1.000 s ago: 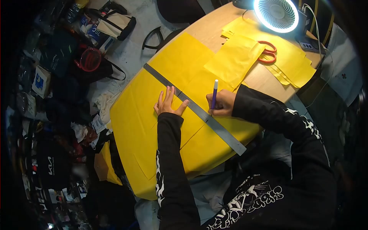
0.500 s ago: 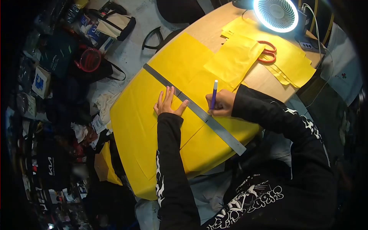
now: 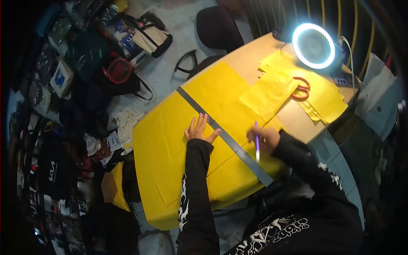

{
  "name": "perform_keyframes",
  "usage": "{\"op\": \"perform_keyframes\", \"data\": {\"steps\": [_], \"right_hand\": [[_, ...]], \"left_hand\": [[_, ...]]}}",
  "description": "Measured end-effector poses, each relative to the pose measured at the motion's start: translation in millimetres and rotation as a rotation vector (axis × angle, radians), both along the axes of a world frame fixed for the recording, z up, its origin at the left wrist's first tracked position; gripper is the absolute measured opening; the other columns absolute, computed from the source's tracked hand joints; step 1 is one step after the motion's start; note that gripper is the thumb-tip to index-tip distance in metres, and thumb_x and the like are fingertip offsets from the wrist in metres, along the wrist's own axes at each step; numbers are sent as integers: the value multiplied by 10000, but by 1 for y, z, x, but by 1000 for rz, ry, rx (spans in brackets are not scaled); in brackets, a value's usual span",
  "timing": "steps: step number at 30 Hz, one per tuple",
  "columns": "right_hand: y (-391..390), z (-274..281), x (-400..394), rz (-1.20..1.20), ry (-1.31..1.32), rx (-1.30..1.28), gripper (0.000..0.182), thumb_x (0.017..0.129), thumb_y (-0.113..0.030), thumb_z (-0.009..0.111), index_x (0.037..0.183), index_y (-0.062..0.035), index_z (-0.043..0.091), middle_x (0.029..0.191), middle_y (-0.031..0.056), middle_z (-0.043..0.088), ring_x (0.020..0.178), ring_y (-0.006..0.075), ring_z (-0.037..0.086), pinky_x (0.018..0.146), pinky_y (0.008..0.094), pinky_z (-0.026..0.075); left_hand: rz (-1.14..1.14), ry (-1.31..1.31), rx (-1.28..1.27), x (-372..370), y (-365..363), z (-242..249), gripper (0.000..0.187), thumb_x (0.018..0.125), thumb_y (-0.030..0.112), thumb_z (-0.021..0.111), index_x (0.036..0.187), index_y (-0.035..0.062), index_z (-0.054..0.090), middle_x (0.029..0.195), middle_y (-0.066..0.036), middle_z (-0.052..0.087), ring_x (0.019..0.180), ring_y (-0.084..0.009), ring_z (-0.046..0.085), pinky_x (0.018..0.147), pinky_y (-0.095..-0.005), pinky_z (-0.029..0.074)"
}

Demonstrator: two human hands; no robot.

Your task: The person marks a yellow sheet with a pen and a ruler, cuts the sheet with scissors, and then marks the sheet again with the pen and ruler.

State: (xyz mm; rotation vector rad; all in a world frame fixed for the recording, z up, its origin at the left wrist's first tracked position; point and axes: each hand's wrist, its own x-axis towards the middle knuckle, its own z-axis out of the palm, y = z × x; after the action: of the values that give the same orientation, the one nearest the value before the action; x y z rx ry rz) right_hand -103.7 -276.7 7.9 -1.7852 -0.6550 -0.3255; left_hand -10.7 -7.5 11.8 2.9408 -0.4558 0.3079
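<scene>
A large yellow sheet (image 3: 163,157), like fabric, lies over the table with faint creases or lines in it. Across it runs a long grey metal ruler (image 3: 240,152), set diagonally. My left hand (image 3: 199,129) rests flat with fingers spread, its fingertips and thumb at the ruler's edge. On the other side of the ruler, my right hand (image 3: 267,139) is closed round a purple pen (image 3: 257,142) with a white end pointing down. That hand is slightly blurred and looks raised off the sheet. Orange-handled scissors (image 3: 303,87) lie beyond it, blades hidden under yellow pieces (image 3: 270,93).
A lit round fan (image 3: 313,46) stands at the table's far corner, with a cable beside it. More yellow sheets (image 3: 333,104) lie near the right edge. A dark chair (image 3: 219,27) is behind the table. Bags and clutter (image 3: 76,63) cover the floor at left.
My right hand has moved back from the ruler, and the pen has flipped so its white end points down. My left hand stays on the ruler. The whole view has shifted.
</scene>
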Motion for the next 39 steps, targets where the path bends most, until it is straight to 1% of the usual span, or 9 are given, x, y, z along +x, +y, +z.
{"op": "perform_keyframes", "data": {"steps": [2,5,10,14,17,24,33,37,39], "right_hand": [[0,14,-41,-72,49,-330,222,703,-120,703,862,-102,549,785,110,596,748,338,566,640,401,459],[11,20,-86,-230,-127,-542,422,604,-242,780,913,-96,532,842,97,578,786,307,541,686,392,461],[17,14,-98,-330,-123,-586,361,569,-169,740,857,-116,529,785,66,551,735,289,528,661,367,443],[-8,8,-81,-402,-94,-719,213,657,-69,608,848,-106,521,796,89,572,772,303,541,662,382,428],[-36,21,-59,-467,-151,-831,226,660,-82,618,862,-104,518,799,86,576,803,304,539,713,399,412],[-82,17,-10,-532,-81,-882,274,673,-115,670,863,-134,474,793,60,579,823,307,542,748,408,386],[-76,16,2,-468,-58,-1004,295,669,-78,647,886,-23,456,789,160,573,791,364,559,646,447,457],[-78,39,-3,-355,78,-750,294,658,-56,660,832,-38,424,707,185,509,701,386,512,597,441,406],[-81,44,-2,-302,28,-684,272,647,-37,666,781,-51,429,633,150,520,639,368,539,551,417,408]], "left_hand": [[-1,-1,-24,-1,1,0,846,732,669,582,1406,188,406,1485,-15,345,1381,-225,255,1088,-460,147],[-3,14,-55,-1,2,2,866,717,672,594,1403,177,409,1484,-24,346,1382,-224,254,1087,-451,148],[-13,-15,-97,-1,3,-2,899,708,680,605,1412,166,387,1482,-38,348,1374,-233,274,1078,-444,165],[-20,-61,-97,-3,5,-5,953,698,709,601,1434,165,334,1480,-49,350,1371,-236,283,1068,-438,182],[-14,-53,-90,-1,7,-5,974,696,725,590,1442,162,314,1480,-53,348,1373,-234,280,1065,-434,185],[15,-26,-72,1,8,-6,946,707,719,573,1431,155,343,1484,-48,342,1379,-220,265,1072,-416,179],[22,-18,-85,-3,6,-2,884,708,730,552,1377,162,447,1475,-47,359,1372,-212,275,1066,-413,188],[19,-31,-87,-3,7,-2,870,704,736,552,1364,176,469,1466,-55,374,1367,-218,284,1060,-421,191],[27,-7,-88,-4,7,-2,871,703,739,549,1362,174,471,1461,-61,380,1365,-223,288,1060,-425,191]]}}
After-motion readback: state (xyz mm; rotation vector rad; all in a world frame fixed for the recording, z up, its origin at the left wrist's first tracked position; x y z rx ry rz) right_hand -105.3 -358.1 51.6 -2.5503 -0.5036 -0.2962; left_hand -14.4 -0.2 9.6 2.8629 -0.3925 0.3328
